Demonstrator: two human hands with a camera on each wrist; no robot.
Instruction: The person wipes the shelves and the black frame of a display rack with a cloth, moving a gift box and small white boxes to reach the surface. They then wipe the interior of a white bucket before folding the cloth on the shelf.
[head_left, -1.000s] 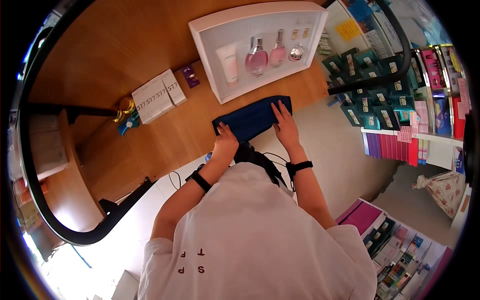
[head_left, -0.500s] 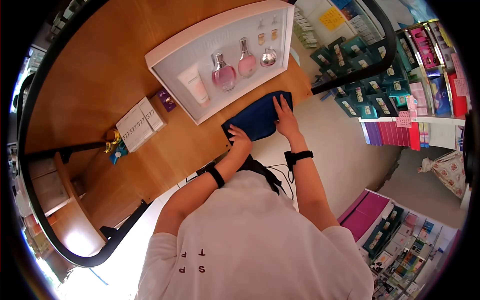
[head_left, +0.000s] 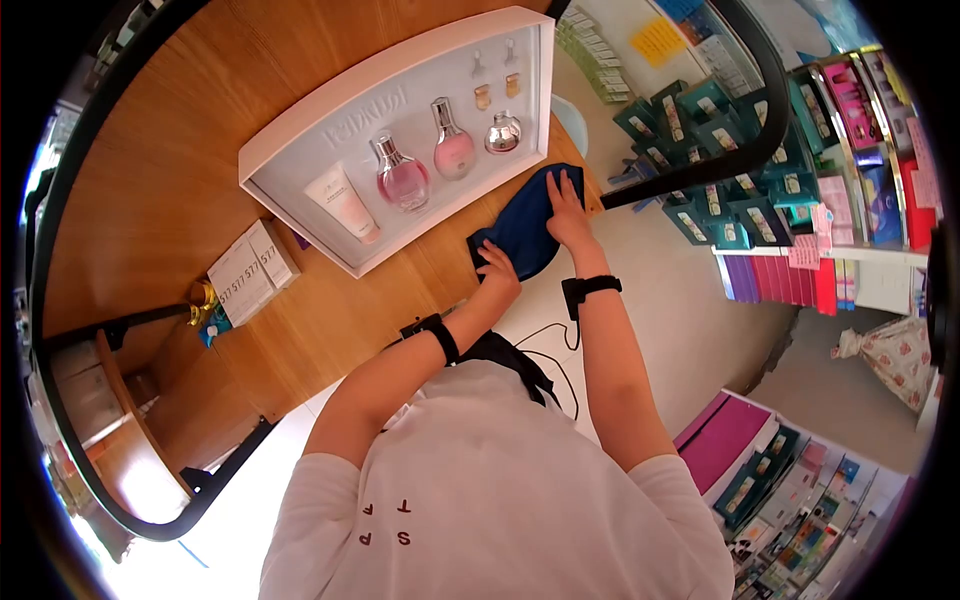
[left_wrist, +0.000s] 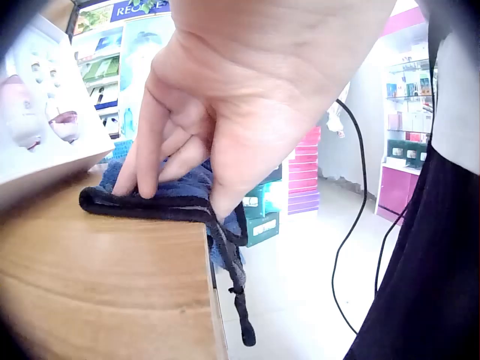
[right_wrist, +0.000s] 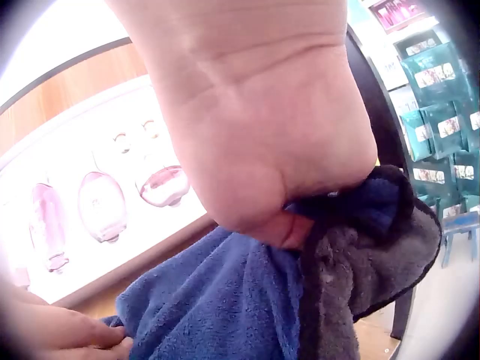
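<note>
A dark blue cloth (head_left: 527,222) with a black border and grey underside lies at the front edge of the wooden table, part of it hanging over. My left hand (head_left: 497,275) presses its fingertips onto the cloth's left end; in the left wrist view the thumb (left_wrist: 223,201) comes down at the table's edge. Extended fingers of my right hand (head_left: 570,215) rest on the cloth's right end. The right wrist view shows folds of cloth (right_wrist: 225,292) around that hand's lower side, which hide most of its fingers.
Just behind the cloth stands a white display box (head_left: 300,235) with pink perfume bottles and a tube. White cartons (head_left: 245,275) stand further left. A black frame bar (head_left: 690,178) crosses at the table's right corner, before shelves of green boxes (head_left: 700,140).
Both hands and the cloth have shifted right along the table edge, past the display box's left part. The cloth is more bunched and droops more at the front. The head view has turned.
</note>
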